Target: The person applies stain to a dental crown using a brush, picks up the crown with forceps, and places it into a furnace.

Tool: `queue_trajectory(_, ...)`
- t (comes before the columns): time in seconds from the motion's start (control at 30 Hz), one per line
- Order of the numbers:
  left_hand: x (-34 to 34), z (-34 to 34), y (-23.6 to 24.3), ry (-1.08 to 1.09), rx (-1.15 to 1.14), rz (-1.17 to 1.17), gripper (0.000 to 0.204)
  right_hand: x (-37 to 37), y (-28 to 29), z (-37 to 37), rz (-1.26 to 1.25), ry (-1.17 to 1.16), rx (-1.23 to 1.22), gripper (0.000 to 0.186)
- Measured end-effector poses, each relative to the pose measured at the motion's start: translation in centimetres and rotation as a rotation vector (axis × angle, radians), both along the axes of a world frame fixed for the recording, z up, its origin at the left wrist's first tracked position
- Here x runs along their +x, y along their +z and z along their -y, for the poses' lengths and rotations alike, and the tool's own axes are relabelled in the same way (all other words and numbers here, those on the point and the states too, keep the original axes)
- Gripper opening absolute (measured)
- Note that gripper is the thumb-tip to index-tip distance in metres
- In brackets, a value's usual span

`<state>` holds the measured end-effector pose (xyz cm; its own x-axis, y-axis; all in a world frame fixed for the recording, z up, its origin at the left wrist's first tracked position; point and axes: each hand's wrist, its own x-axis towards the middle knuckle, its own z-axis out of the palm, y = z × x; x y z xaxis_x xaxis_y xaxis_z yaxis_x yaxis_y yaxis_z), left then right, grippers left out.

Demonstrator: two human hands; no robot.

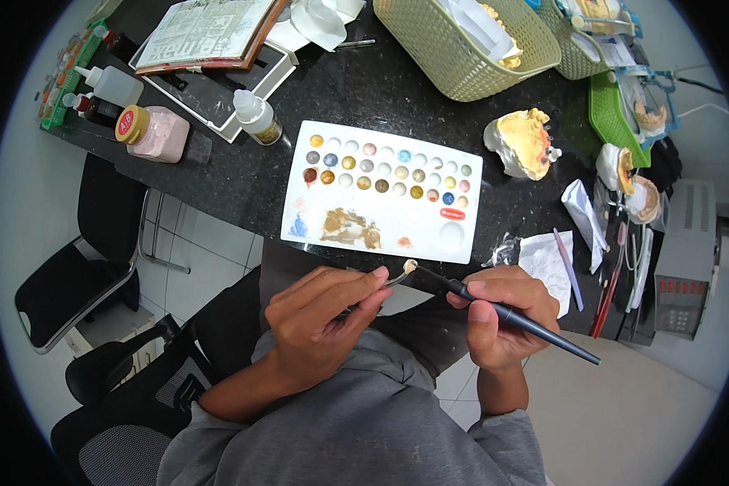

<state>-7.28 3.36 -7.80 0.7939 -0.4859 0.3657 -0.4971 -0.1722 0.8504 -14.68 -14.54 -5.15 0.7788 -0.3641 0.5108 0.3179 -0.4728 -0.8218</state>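
Note:
My left hand (320, 317) pinches a thin curved metal holder (397, 279), perhaps forceps; its rear part is hidden by the fingers. At the holder's tip sits a small cream-coloured dental crown (411, 266). My right hand (510, 308) grips a dark blue fine-tipped brush (547, 334) like a pen. The brush's tip points left and reaches the crown; whether it touches is too small to tell. Just beyond both hands, a white paint palette (417, 225) lies on the dark bench, with rows of coloured wells and brown, blue and pinkish smears on its near part.
Plaster dental models (520, 144) stand right of the palette, below a mesh basket (462, 61). A crumpled tissue (543, 257) and a lilac tool (568, 270) lie near my right hand. Leftward are a dropper bottle (257, 120) and a yellow-capped jar (158, 136).

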Motion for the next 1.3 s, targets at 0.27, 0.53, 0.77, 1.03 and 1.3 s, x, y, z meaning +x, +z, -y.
queue_trajectory(0.27,0.0,0.0,0.0,-0.001,-0.002,-0.008,0.024,-0.3,-0.1,0.2,0.035,0.033,-0.023,0.008)
queue_trajectory(0.53,0.2,-0.2,0.6,-0.025,-0.052,-0.240,0.021,-0.5,-0.2,0.6,0.049,0.101,-0.178,0.016)
queue_trajectory(0.77,0.3,-0.3,0.9,-0.041,-0.070,-0.343,0.021,-0.1,0.0,0.0,0.074,0.020,-0.195,0.012)
queue_trajectory(1.03,0.3,-0.3,0.8,-0.042,-0.085,-0.366,0.021,0.0,0.0,0.1,0.088,0.066,-0.236,0.015)
queue_trajectory(1.3,0.3,-0.2,1.0,-0.031,-0.065,-0.402,0.020,-0.5,0.1,0.2,0.058,0.036,-0.161,0.011)
